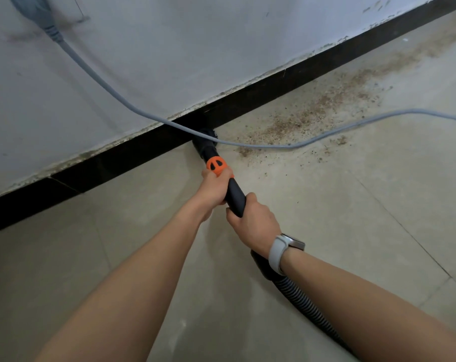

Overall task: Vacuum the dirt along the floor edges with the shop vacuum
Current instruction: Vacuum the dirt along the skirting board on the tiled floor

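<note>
A black vacuum wand (236, 197) with an orange collar (216, 164) points at the black baseboard (133, 155). Its nozzle (204, 143) touches the floor at the wall's foot. My left hand (214, 189) grips the wand just behind the orange collar. My right hand (253, 223), with a watch on its wrist, grips the wand lower down. The ribbed black hose (300, 301) runs back under my right forearm. Brown dirt (313, 108) lies scattered along the floor edge to the right of the nozzle.
A grey power cord (112, 87) hangs from a plug (39, 11) on the wall at top left, crosses over the nozzle and trails off right across the tiled floor (143, 231). The wall (169, 48) is pale grey.
</note>
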### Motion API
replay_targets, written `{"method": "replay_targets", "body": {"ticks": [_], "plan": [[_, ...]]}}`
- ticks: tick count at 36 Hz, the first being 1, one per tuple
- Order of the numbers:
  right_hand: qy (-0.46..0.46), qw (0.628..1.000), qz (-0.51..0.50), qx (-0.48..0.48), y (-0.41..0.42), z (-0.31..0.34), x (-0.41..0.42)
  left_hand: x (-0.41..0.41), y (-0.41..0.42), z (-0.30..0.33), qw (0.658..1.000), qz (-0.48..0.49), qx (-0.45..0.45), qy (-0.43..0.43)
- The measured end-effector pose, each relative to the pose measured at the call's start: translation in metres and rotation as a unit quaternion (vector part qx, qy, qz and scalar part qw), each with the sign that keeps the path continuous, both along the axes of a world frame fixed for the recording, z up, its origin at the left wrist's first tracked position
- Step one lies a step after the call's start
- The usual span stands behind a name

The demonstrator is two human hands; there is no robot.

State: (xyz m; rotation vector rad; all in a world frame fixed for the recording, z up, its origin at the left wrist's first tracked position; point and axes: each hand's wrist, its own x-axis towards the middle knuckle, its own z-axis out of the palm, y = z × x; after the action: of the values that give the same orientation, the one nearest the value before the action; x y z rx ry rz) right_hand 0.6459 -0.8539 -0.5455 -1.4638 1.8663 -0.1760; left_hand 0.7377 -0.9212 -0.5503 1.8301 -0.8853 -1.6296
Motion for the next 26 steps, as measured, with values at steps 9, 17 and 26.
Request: {"method": "replay_targets", "body": {"ticks": [9,17,26], "plan": [[0.019,0.999,-0.041,-0.011,-0.009,-0.005,-0.015,-0.022,-0.016,-0.004,0.999,-0.033,0.003,0.018],[-0.027,0.999,-0.029,-0.001,-0.01,-0.005,-0.019,-0.021,-0.013,0.0,0.999,-0.039,-0.005,-0.004],[-0.06,0.997,0.035,0.02,0.01,-0.001,-0.001,0.009,0.018,-0.002,1.0,0.006,-0.009,-0.024]]}}
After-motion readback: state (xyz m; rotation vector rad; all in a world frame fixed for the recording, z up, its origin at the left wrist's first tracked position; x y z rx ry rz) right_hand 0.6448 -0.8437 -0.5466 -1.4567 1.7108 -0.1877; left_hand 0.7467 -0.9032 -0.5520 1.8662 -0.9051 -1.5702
